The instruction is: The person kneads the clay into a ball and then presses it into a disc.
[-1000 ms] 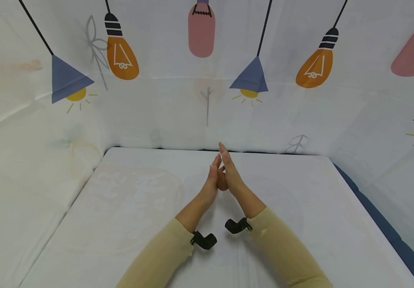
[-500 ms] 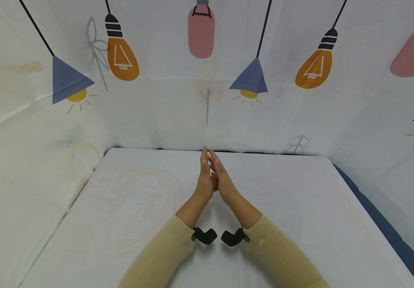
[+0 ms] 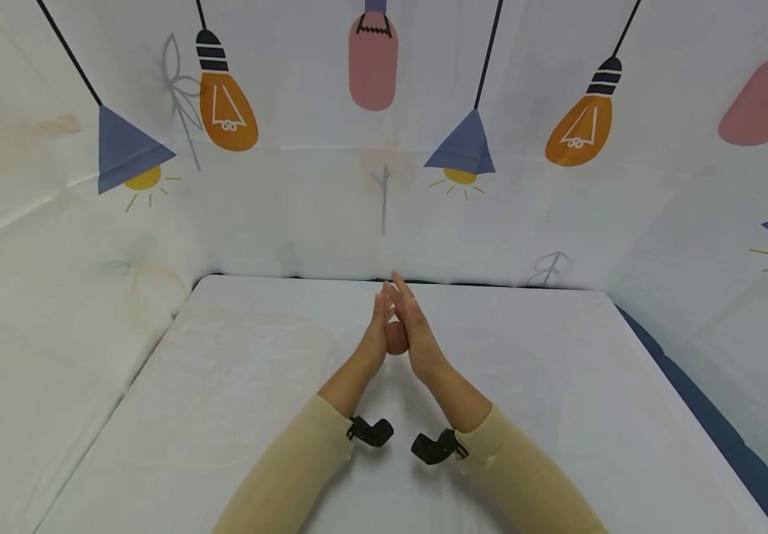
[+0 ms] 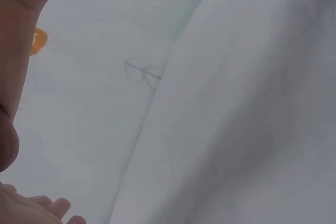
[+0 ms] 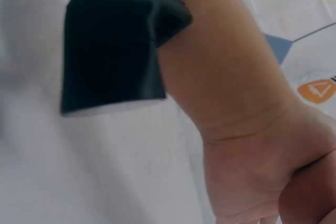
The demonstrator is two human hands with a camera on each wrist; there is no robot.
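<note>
A reddish-brown ball sits between two palms in the head view, over the middle of the table; its kind does not show. My left hand presses it from the left with straight fingers. From the other side my right hand leans against it, fingers straight and pointing away, their tips slightly beyond the left ones. Both hands form a peak, tips close together and wrists apart. In the right wrist view, part of the ball shows beside the left palm's base. Much of each palm is hidden.
A white-covered table spreads under the forearms. Behind it hangs a white cloth printed with lamps and bulbs. Black wrist cameras stick out from the inner side of both beige sleeves. Dark blue fabric lines the right edge.
Both hands have shifted left. They slide against each other around the ball: the left moved forward and the right back, then the right forward and the left back. More of the ball shows.
</note>
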